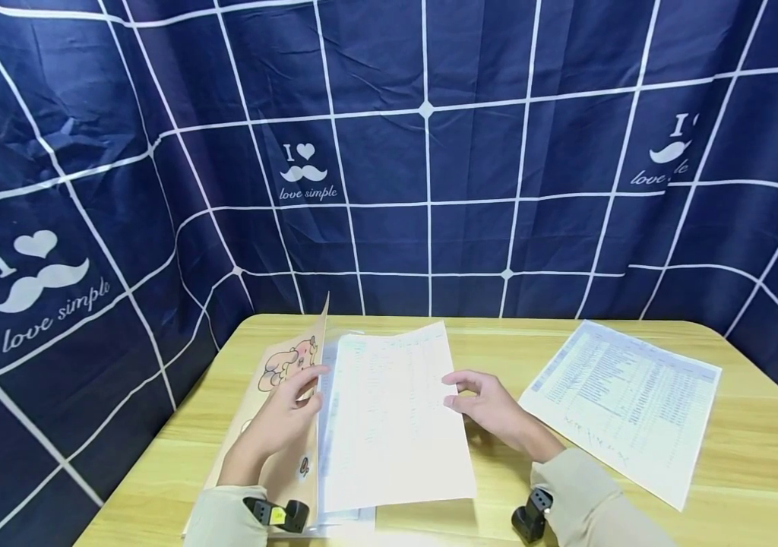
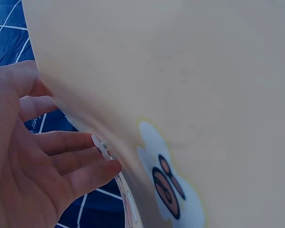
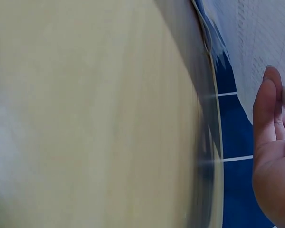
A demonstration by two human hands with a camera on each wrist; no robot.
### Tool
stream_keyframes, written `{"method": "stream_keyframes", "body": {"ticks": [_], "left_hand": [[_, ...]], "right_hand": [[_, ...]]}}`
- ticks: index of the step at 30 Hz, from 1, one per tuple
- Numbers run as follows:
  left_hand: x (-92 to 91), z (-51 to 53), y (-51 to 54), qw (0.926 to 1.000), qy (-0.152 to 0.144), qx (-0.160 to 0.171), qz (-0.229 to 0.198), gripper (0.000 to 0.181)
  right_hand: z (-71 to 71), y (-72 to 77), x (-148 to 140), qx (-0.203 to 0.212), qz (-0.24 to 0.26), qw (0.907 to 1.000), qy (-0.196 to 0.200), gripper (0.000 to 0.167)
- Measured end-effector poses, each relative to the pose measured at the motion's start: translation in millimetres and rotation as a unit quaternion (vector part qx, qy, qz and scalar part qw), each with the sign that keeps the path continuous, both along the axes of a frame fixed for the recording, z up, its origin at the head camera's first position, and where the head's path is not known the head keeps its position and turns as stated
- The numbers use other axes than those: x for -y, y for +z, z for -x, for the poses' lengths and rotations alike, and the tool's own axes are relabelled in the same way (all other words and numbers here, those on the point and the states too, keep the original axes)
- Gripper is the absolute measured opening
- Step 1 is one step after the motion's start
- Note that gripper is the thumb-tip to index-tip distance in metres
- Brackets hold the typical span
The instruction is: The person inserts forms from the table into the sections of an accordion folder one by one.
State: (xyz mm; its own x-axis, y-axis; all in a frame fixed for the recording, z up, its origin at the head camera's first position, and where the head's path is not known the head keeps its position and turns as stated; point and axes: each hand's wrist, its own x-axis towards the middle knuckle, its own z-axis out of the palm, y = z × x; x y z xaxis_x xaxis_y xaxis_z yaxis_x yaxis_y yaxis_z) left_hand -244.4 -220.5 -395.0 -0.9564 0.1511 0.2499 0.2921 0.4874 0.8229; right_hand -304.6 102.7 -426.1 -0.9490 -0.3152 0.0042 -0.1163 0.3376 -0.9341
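Note:
A peach folder (image 1: 291, 456) with cartoon drawings lies at the left of the table, its cover raised. My left hand (image 1: 279, 422) holds the cover by its edge; in the left wrist view the fingers (image 2: 92, 178) meet that edge, and the cover fills much of the picture. A printed sheet of paper (image 1: 396, 425) is lifted at its right side, over a clear sleeve (image 1: 351, 520) in the folder. My right hand (image 1: 491, 406) pinches the sheet's right edge between thumb and fingers. In the right wrist view that hand (image 3: 275, 166) appears at the right border, beside the printed paper (image 3: 261, 33).
Another printed sheet (image 1: 635, 403) with handwriting lies on the right of the wooden table (image 1: 498, 334). A dark blue curtain (image 1: 389, 167) with white lines hangs behind the table and along its sides.

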Motion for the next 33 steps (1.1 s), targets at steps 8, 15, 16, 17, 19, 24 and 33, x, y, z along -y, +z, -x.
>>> {"method": "stream_keyframes", "body": {"ticks": [8,15,16,17,19,24,33], "left_hand": [[-1.1,1.0,0.5,1.0000,-0.003,0.000,0.000,0.041],[0.1,0.6,0.9,0.9999,-0.003,-0.010,0.006,0.041],[0.3,0.8,0.2,0.9999,0.000,-0.012,0.008,0.041],[0.4,0.9,-0.2,0.9999,0.001,-0.013,0.010,0.041],[0.2,1.0,-0.9,0.9999,0.003,-0.010,0.011,0.041],[0.7,0.4,-0.6,0.9999,0.002,-0.011,0.012,0.041],[1.3,0.3,0.0,0.9999,-0.006,-0.013,0.008,0.041]], "right_hand": [[-3.0,-1.5,-1.6,0.011,0.030,0.9980,0.055,0.042],[-3.9,-0.8,-3.2,0.016,0.043,0.9956,0.082,0.044],[-4.2,-0.5,-3.4,0.013,0.042,0.9956,0.083,0.044],[-4.3,-0.6,-3.6,0.011,0.039,0.9958,0.082,0.044],[-4.4,-1.4,-4.0,0.008,0.033,0.9962,0.080,0.044],[-4.9,-3.1,-3.8,0.009,0.027,0.9969,0.074,0.042],[-6.6,-0.7,-4.3,0.000,0.036,0.9950,0.093,0.041]]}}
